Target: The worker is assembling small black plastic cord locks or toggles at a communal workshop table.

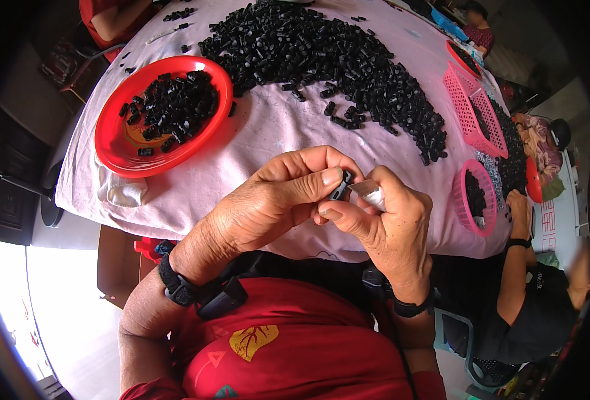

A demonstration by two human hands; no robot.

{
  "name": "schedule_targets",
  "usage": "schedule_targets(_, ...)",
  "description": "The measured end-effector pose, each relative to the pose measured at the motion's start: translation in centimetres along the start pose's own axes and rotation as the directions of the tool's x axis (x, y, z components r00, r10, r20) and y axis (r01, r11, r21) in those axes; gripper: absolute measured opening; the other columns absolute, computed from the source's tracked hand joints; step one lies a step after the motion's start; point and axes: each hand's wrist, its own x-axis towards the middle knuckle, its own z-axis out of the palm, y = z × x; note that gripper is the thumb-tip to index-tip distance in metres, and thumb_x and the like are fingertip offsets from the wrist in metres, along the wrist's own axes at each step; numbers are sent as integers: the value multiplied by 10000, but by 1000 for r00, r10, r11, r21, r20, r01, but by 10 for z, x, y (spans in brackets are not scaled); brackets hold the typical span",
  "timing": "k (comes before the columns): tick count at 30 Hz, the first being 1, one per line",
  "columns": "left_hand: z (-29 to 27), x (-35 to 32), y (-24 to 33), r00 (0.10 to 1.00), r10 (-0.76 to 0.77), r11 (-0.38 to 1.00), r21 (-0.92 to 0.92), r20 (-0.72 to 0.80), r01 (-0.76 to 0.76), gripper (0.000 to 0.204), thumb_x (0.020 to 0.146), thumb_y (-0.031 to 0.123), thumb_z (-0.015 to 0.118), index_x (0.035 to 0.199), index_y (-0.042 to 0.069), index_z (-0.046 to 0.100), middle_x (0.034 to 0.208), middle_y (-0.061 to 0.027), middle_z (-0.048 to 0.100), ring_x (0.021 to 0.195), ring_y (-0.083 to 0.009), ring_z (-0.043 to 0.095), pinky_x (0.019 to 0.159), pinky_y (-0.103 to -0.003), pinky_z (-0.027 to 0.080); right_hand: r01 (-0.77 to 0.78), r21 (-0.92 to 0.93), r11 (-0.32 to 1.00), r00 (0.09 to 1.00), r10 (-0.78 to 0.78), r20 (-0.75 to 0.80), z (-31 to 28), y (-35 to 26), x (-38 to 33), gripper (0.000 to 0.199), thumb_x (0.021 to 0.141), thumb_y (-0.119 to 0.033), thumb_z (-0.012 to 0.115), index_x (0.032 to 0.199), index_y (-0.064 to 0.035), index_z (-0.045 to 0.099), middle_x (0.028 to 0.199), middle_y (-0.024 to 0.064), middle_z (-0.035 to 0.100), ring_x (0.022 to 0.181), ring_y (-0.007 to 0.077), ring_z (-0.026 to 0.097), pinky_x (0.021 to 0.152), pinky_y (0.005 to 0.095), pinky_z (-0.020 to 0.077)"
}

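Head view: left hand (268, 200) is pinching a small black part (340, 187) between thumb and fingers, right hand (385, 223) is gripping a blade (368, 193) just beside it. Beyond, red plate (112, 140) and black pile (335, 60) are lying on the desk (268, 127).

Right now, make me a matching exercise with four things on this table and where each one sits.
Things:
1. red bowl
2. small black plastic part
3. metal blade
4. round pink basket

Places:
A. pinched in the left hand
B. right table edge, near another person's hand
C. left side of the pink cloth, holding black parts
D. held in the right hand

Pairs: 1-C, 2-A, 3-D, 4-B
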Motion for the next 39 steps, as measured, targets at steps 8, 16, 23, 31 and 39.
schedule_targets(8,-1,1,-1,1000,18,999,44,-8,-18,269,963,288,550,1092,54,579,869,29,597,757,-36,529,662,-183,404,1,1,1000,1000,-1,-16,2,0,0,484,709,-479,778,719,-51,553,603,82,630,504,215,639,442,306,476)
schedule_targets(16,1,0,0,1000,7,999,51,-23,-6,275,959,308,554,1071,59,587,849,33,599,744,-36,529,655,-185,404,-15,24,1000,1000,14,10,4,3,-3,495,739,-489,750,745,-30,564,608,88,648,546,201,665,467,286,487)
schedule_targets(23,1,0,-1,999,7,998,60,-38,-5,269,957,297,560,1078,59,591,859,32,601,754,-36,532,660,-188,408,-7,25,1000,1000,7,-9,3,2,-2,467,723,-466,771,734,-44,573,617,85,647,508,212,647,446,305,483)
schedule_targets(31,-6,0,-1,999,-23,1000,-15,-26,23,253,940,224,578,1113,39,574,1068,-27,600,959,-108,576,848,-265,485,-24,15,1000,1000,24,-1,10,6,-5,451,729,-460,769,739,-48,587,593,86,634,498,214,641,436,308,472)
schedule_targets(39,-5,0,-4,999,4,999,-38,-48,-6,247,938,237,583,1081,36,588,1038,-19,612,939,-97,578,824,-249,471,-16,-43,999,1000,16,12,10,-1,-1,424,741,-419,777,679,-66,551,559,78,612,473,226,619,431,324,465)
